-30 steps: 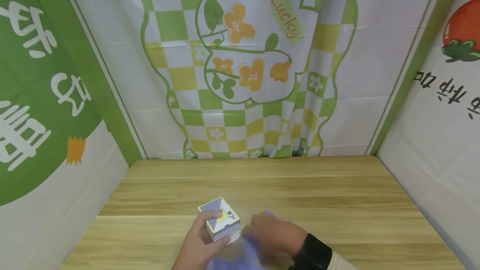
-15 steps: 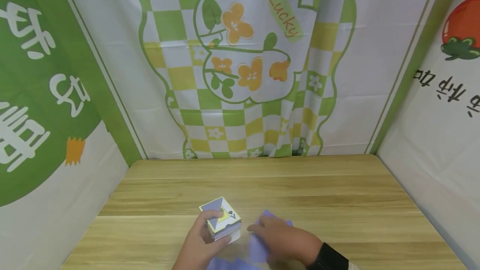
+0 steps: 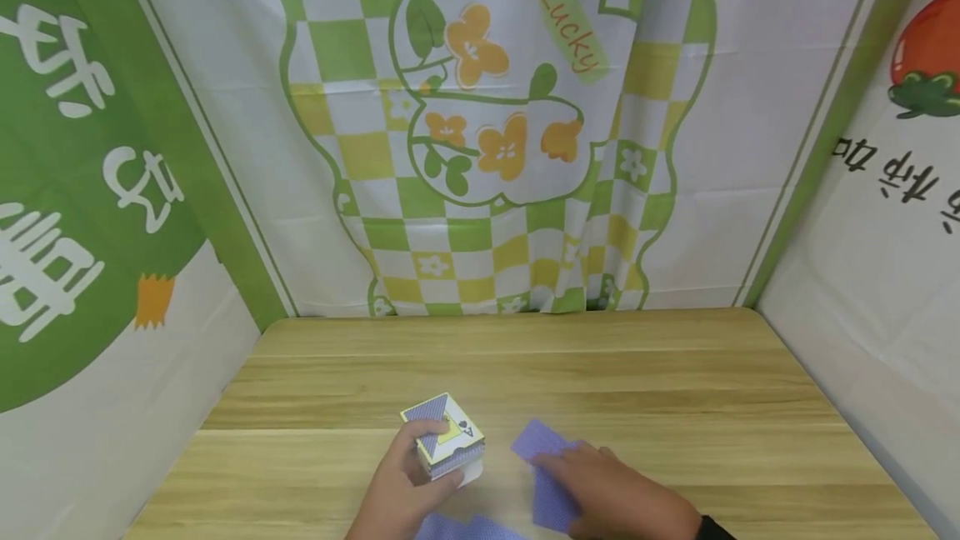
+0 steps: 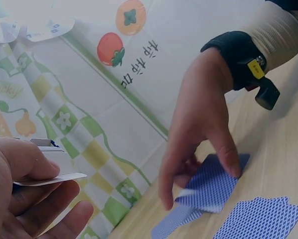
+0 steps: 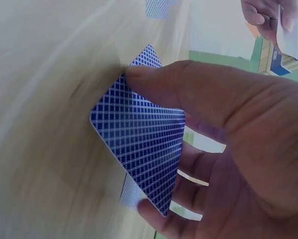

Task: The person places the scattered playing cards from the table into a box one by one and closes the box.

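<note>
My left hand (image 3: 408,477) grips a stack of playing cards (image 3: 453,465) with a card box (image 3: 448,427) on its top, printed with an ace of spades. In the left wrist view, its thumb presses the stack's white edge. To the right, my right hand (image 3: 611,486) holds a blue-backed playing card (image 5: 144,134) between thumb and fingers, just above the table. Beneath it, other blue-backed cards (image 3: 540,438) lie on the wood, partly covered by the hand. Nearer the person, a second group of blue-backed cards (image 4: 261,219) lies face down.
A wooden table (image 3: 337,373) carries everything. Patterned fabric (image 3: 502,232) hangs behind its far edge, and fabric walls flank both sides. A black strap with a camera (image 4: 238,64) sits on the right wrist.
The right hand has moved away from the stack, rightward, taking a blue-backed card over the cards on the right. The left hand stays almost still with the stack and box.
</note>
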`<control>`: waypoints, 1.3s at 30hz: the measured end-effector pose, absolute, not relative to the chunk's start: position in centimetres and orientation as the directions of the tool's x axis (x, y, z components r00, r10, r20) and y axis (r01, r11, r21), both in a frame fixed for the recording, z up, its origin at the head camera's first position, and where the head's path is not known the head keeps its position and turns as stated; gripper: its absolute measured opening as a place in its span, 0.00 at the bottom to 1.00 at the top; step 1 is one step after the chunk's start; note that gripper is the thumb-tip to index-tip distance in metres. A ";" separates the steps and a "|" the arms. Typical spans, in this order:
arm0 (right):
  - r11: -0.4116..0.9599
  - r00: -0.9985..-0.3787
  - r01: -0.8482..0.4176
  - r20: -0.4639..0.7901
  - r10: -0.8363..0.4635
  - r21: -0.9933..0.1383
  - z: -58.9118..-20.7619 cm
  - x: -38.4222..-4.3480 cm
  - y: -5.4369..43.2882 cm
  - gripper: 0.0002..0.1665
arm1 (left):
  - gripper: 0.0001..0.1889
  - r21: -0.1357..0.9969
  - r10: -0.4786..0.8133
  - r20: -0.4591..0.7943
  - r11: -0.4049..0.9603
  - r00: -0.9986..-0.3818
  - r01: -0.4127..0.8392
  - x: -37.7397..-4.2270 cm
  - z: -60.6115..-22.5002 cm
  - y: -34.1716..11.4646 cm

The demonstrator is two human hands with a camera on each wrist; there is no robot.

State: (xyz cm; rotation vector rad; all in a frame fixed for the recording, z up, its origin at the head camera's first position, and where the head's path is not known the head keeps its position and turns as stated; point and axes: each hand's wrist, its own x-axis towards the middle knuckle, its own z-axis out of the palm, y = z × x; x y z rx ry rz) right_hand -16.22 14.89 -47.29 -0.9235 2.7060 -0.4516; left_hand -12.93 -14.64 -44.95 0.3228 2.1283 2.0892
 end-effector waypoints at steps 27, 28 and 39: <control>0.283 -0.756 -0.261 0.013 -0.654 -0.923 -44.1 -15.1 15.3 0.09 | 0.32 0.998 0.223 0.045 0.021 -0.974 0.051 -12.8 -44.7 -14.4; 0.254 -0.754 -0.238 0.013 -0.657 -0.937 -44.0 -15.0 15.0 0.09 | 0.32 0.998 0.227 0.045 0.025 -0.973 0.052 -12.8 -44.7 -14.4; -0.006 -0.674 0.127 -0.082 -0.735 -0.992 -44.4 -14.4 12.6 0.20 | 0.33 0.998 0.242 0.060 0.011 -0.968 0.064 -12.8 -44.9 -14.3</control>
